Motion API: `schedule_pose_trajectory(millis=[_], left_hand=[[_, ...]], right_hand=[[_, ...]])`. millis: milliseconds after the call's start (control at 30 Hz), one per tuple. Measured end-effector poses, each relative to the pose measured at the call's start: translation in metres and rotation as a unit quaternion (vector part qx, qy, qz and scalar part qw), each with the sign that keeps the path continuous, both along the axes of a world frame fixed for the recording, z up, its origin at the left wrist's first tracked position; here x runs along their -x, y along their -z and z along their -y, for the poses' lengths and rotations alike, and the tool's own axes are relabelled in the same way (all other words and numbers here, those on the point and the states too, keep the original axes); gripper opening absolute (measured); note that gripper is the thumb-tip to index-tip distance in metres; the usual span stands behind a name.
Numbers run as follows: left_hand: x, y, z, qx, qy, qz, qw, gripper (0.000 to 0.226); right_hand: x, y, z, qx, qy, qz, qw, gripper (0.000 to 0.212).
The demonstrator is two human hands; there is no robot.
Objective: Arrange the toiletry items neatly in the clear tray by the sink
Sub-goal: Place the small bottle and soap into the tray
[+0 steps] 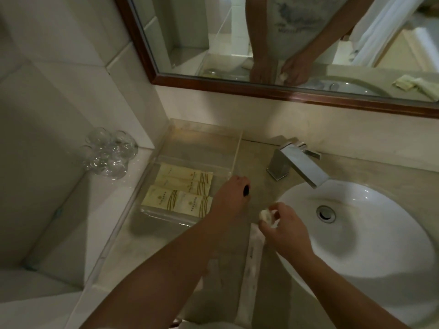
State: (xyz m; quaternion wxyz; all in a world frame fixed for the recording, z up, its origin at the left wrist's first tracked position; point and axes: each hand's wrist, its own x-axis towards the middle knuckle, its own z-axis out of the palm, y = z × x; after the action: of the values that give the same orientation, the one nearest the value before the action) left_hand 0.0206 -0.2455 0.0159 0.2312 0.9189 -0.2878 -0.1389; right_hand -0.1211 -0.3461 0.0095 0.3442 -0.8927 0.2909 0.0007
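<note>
Tray (237, 148) on tabletop left of sink (380, 233), packets (183, 191) flat inside. Left hand (231, 193) fingers closed on small dark item; right hand (282, 230) pinches white item. Set both beside packets, edges aligned.

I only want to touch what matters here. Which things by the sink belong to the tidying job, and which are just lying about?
Part of the job:
clear tray
cream packets in it
small pale item in the right hand
left hand, holding something dark

Just lying about:
glasses
faucet
basin
mirror
</note>
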Motion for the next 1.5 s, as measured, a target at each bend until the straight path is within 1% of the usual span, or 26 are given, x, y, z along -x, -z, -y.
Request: schedule_pose_trajectory(millis=[67,133,167,267,333,400,467,533,567,667,700,767,900,1000,1100,1200,1333,1400,1500], left_hand=[[-0.005,-0.002,-0.007,-0.002,0.032,-0.003,0.999,0.021],[-0.011,-0.007,-0.017,0.008,0.052,-0.014,0.998,0.031],[-0.015,-0.012,-0.026,0.019,0.047,-0.019,0.999,0.035],[-0.038,-0.026,-0.069,0.07,-0.021,-0.018,0.997,0.034],[-0.058,-0.033,-0.11,0.092,-0.069,-0.02,0.993,0.029],[-0.08,-0.035,-0.151,0.093,-0.103,-0.031,0.99,0.023],[-0.101,-0.033,-0.183,0.071,-0.125,-0.03,0.989,0.022],[-0.119,-0.025,-0.202,0.05,-0.122,-0.021,0.991,0.024],[-0.125,-0.019,-0.207,0.04,-0.114,-0.028,0.992,0.024],[-0.138,-0.003,-0.21,0.023,-0.069,-0.059,0.996,0.022],[-0.143,0.001,-0.21,0.027,-0.044,-0.051,0.997,0.021],[-0.153,0.009,-0.211,0.027,-0.009,-0.012,1.0,0.023],[-0.16,0.017,-0.213,-0.001,0.019,0.049,0.999,0.028],[-0.159,0.026,-0.217,-0.006,0.033,0.063,0.997,0.031],[-0.159,0.029,-0.218,-0.002,0.051,0.087,0.995,0.028],[-0.157,0.029,-0.215,-0.001,0.06,0.088,0.994,0.026],[-0.152,0.026,-0.201,-0.013,0.072,0.092,0.993,0.029],[-0.145,0.02,-0.187,-0.017,0.095,0.086,0.992,0.028],[-0.133,0.012,-0.17,-0.052,0.114,0.067,0.99,0.03]], right_hand=[[-0.004,-0.001,-0.004,-0.013,-0.011,0.001,1.0,0.04],[-0.01,-0.004,-0.012,-0.026,-0.019,-0.002,0.999,0.033],[-0.014,-0.006,-0.017,-0.034,-0.02,0.001,0.999,0.03],[-0.031,-0.017,-0.035,-0.065,-0.028,0.021,0.997,0.02],[-0.046,-0.026,-0.048,-0.075,-0.052,0.031,0.995,0.02],[-0.063,-0.03,-0.061,-0.08,-0.072,0.03,0.994,0.019],[-0.08,-0.031,-0.072,-0.077,-0.086,0.017,0.993,0.02],[-0.096,-0.029,-0.08,-0.047,-0.1,-0.003,0.994,0.024],[-0.104,-0.028,-0.082,-0.017,-0.107,-0.017,0.994,0.026],[-0.125,-0.019,-0.083,0.15,-0.115,-0.035,0.981,0.032],[-0.131,-0.015,-0.083,0.198,-0.117,-0.037,0.973,0.034],[-0.141,-0.008,-0.081,0.249,-0.117,-0.042,0.96,0.037],[-0.151,-0.004,-0.08,0.301,-0.136,-0.053,0.942,0.041],[-0.149,-0.001,-0.082,0.32,-0.138,-0.057,0.936,0.041],[-0.147,0.005,-0.083,0.344,-0.144,-0.058,0.926,0.04],[-0.148,0.01,-0.083,0.364,-0.149,-0.061,0.918,0.041],[-0.149,0.011,-0.082,0.364,-0.131,-0.057,0.92,0.043],[-0.151,0.01,-0.085,0.359,-0.125,-0.061,0.923,0.043],[-0.153,0.008,-0.089,0.359,-0.133,-0.073,0.921,0.042]])
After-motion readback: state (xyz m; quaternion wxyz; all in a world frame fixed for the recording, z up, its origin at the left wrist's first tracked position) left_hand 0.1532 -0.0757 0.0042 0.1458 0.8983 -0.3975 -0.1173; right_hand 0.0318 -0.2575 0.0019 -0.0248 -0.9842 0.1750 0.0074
